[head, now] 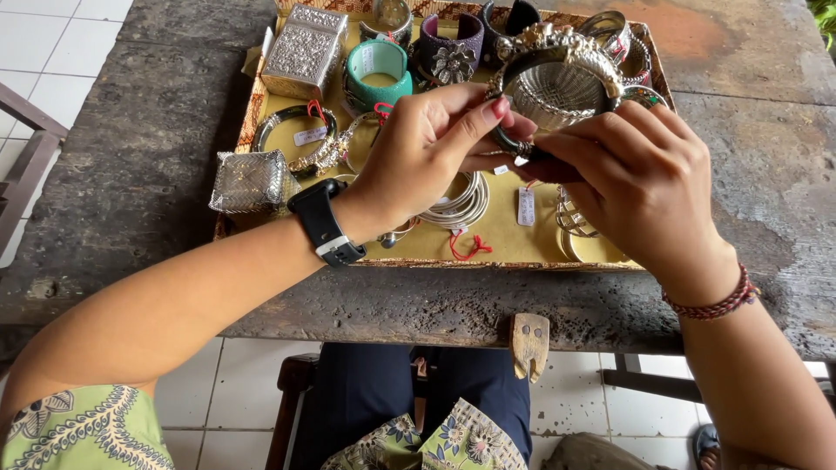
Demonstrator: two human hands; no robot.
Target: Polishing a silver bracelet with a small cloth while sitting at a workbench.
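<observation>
Both my hands hold one ornate silver cuff bracelet (557, 83) above a yellow-lined tray (509, 244). My left hand (427, 148), with a black watch on its wrist, pinches the bracelet's near edge between thumb and fingertips. My right hand (640, 178), with a braided red wristband, grips the same edge from the right. A small white tag (526, 206) hangs below the bracelet. Thin silver bangles (461, 204) lie on the tray under my left hand.
The tray holds a teal cuff (377, 74), a purple cuff with a metal flower (448, 52), an embossed silver box (305, 48) and a woven silver box (250, 180). It rests on a dark worn table (148, 157). A wooden peg (529, 344) sticks out from the front edge.
</observation>
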